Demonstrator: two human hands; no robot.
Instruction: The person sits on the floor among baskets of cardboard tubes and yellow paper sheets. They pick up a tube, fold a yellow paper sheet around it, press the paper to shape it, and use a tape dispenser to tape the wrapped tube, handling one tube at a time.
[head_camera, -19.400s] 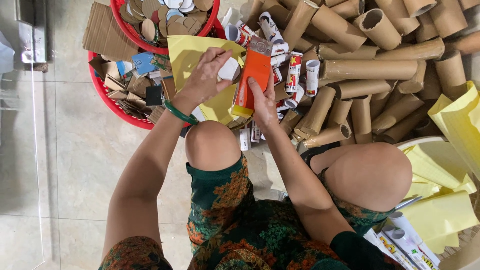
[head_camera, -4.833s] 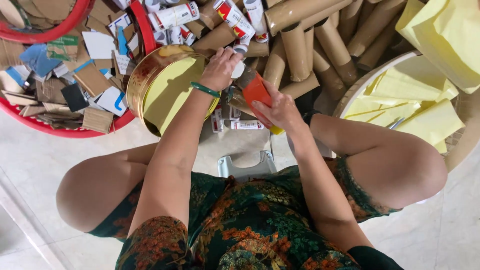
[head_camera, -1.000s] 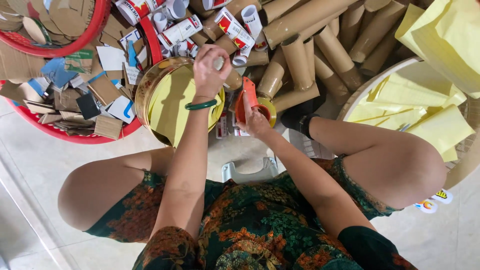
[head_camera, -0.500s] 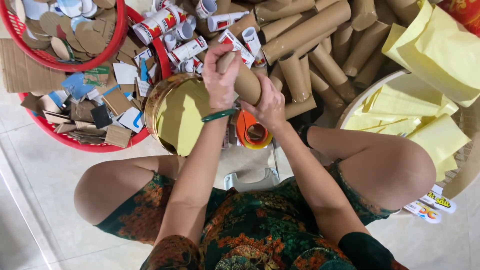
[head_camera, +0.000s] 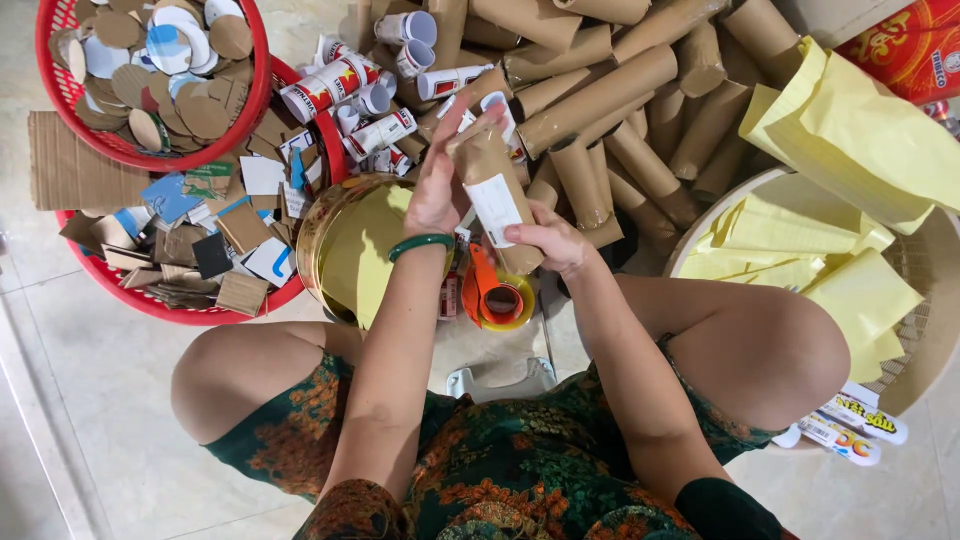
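Observation:
I hold a brown cardboard tube with a white patch on its side, above my lap. My left hand, with a green bangle on the wrist, grips the tube's upper end. My right hand grips its lower end. Just below the tube, an orange tape dispenser lies on the floor. A round metal tin with yellow paper in it stands to the left of my hands.
A heap of cardboard tubes lies ahead. Two red baskets, one with cardboard discs and one with scraps, stand at the left. A round tray with yellow paper sheets is at the right. Small printed tubes lie near the baskets.
My right hand has put down the orange tape dispenser, which now lies on the floor. Both hands have lifted a cardboard tube and turned it more upright.

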